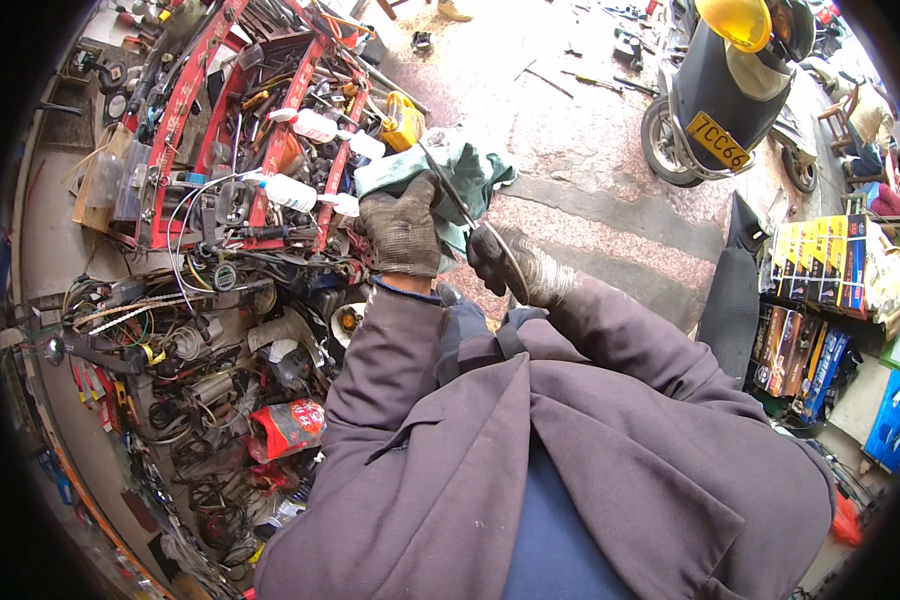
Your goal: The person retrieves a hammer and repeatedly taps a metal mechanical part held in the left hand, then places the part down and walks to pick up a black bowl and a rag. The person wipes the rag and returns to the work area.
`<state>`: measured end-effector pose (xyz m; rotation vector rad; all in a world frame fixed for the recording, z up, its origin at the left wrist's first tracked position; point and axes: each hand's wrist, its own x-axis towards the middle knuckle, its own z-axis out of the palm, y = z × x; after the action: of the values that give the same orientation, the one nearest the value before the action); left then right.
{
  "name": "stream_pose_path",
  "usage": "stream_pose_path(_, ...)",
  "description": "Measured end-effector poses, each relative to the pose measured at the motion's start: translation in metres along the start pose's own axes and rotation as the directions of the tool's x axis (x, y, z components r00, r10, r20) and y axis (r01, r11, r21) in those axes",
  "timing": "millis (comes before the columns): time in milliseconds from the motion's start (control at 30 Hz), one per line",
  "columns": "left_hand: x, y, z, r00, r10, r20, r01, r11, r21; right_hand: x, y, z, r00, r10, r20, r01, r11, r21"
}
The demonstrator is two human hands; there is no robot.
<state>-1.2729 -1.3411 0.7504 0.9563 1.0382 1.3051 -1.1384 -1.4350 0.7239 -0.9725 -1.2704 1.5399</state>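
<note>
Both of my hands wear dirty work gloves and are in front of my body. My left hand [402,232] is closed on a green cloth [475,165], which bunches up beyond the fingers and hangs to the right. My right hand [522,266] grips a long, thin, dark strip or cable [447,185]. It slants up and left past the cloth and bends into a curve by the right glove. Whether the cloth touches it, I cannot tell. Just beyond my left hand is a yellow plastic bottle [402,122].
Left, a red metal rack [188,125] overflows with tools and white squeeze bottles [290,192]. Below it lie heaped cables, parts and a red packet [288,428]. A scooter [720,110] stands far right. Stacked boxes [820,262] are at the right. A person sits at the far right edge.
</note>
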Motion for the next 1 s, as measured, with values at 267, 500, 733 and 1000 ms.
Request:
stream_pose_path(267,0.001,-0.001,-0.004,0.999,-0.037,0.015,0.038,0.997,-0.061,-0.003,0.003,0.008,0.947,0.320,0.007,-0.298,0.872,0.389)
stream_pose_path(500,0.000,-0.001,-0.003,0.997,0.006,-0.078,-0.004,1.000,0.029,0.000,0.005,0.010,0.991,0.131,-0.040,-0.134,0.986,-0.100)
stream_pose_path(733,0.002,0.002,-0.003,0.996,0.049,-0.080,-0.047,0.999,0.025,0.007,0.002,0.011,0.975,0.217,-0.053,-0.218,0.976,-0.026)
stream_pose_path(1000,0.001,0.012,-0.004,0.999,0.044,-0.012,-0.044,0.999,-0.012,0.014,0.012,0.018,0.941,0.306,-0.142,-0.284,0.947,0.152)
